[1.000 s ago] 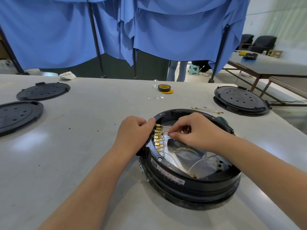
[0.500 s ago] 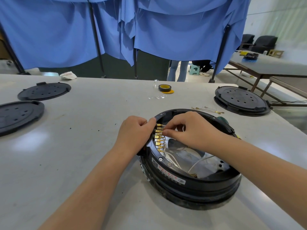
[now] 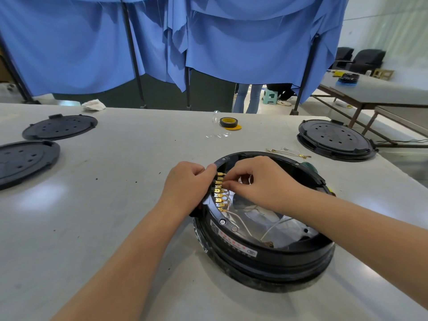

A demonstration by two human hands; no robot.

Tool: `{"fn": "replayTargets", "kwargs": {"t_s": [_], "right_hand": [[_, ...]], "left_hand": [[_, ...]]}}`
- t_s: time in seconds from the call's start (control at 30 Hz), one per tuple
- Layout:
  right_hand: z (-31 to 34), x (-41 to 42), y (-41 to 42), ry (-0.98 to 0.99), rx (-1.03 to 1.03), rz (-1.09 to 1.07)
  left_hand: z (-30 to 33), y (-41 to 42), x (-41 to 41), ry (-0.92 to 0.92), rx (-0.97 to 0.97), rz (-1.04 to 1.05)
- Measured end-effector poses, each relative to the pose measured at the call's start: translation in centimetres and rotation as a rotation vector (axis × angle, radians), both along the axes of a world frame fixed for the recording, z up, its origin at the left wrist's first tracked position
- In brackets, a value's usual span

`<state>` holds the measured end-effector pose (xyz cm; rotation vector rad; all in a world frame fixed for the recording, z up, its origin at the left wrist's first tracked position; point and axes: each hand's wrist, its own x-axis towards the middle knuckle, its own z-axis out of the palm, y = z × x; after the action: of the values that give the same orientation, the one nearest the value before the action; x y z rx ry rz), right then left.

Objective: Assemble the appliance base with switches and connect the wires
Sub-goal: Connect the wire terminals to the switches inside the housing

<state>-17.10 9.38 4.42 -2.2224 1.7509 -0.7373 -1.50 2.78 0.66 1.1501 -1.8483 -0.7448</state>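
Head view: the grey desk (image 3: 115,181) is seen carrying the black appliance base (image 3: 266,251) near its front, three black round covers (image 3: 335,140) at its sides, a tape roll (image 3: 228,122) and loose wires (image 3: 288,153) behind. The base rim is gripped by the left hand (image 3: 185,188); a gold terminal (image 3: 220,181) is pinched by the right hand (image 3: 261,181), now shifted further up the row. The red rim label (image 3: 234,242) cannot be read.

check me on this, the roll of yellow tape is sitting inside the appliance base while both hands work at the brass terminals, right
Not quite. In the head view the roll of yellow tape sits on the table, beyond the appliance base, not inside it. The rest holds: the left hand and right hand work at the brass terminals.
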Motion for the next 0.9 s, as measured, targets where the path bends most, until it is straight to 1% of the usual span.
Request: {"fn": "replayTargets", "kwargs": {"t_s": [0.43, 0.73, 0.83, 0.9], "right_hand": [[-0.17, 0.02, 0.07, -0.023, -0.004, -0.007], [-0.14, -0.04, 0.11, 0.02, -0.02, 0.0], [-0.01, -0.27, 0.38, -0.003, -0.063, -0.012], [0.36, -0.68, 0.54, -0.07, -0.1, -0.033]], "left_hand": [[0.02, -0.02, -0.02, -0.002, 0.003, -0.001], [-0.12, -0.15, 0.06, -0.003, 0.026, 0.007], [-0.18, -0.23, 0.19, 0.003, 0.016, 0.015], [-0.26, -0.27, 0.21, 0.018, 0.02, 0.029]]}}
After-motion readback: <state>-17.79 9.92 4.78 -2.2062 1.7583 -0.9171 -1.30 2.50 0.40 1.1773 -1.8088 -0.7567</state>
